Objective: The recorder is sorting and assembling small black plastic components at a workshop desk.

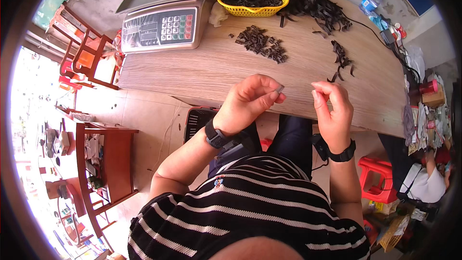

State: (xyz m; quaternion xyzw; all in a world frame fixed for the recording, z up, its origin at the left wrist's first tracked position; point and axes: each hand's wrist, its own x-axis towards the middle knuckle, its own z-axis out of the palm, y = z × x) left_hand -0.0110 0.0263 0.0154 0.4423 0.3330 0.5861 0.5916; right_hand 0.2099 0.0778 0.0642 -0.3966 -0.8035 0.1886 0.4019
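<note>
Above the table's near edge, my left hand (250, 103) pinches a small grey strip piece (279, 89) between thumb and forefinger. A short way to its right is my right hand (334, 110), thumb and forefinger brought close together; whatever lies between their tips is too small to make out. Beyond my left hand lies a loose heap of short dark pieces (262, 43). Several longer dark strips (340, 58) lie beyond my right hand. Farther back spreads a big pile of dark strips (313, 2), beside a yellow basket (252, 11) holding many short dark pieces.
A digital weighing scale (159, 29) stands at the table's (192, 70) back left. A plastic bottle (372, 1) and a black cable (368, 26) are at the back right. On the floor are a red stool (375, 180) and a dark crate (199, 120). Another person (426, 183) is at right.
</note>
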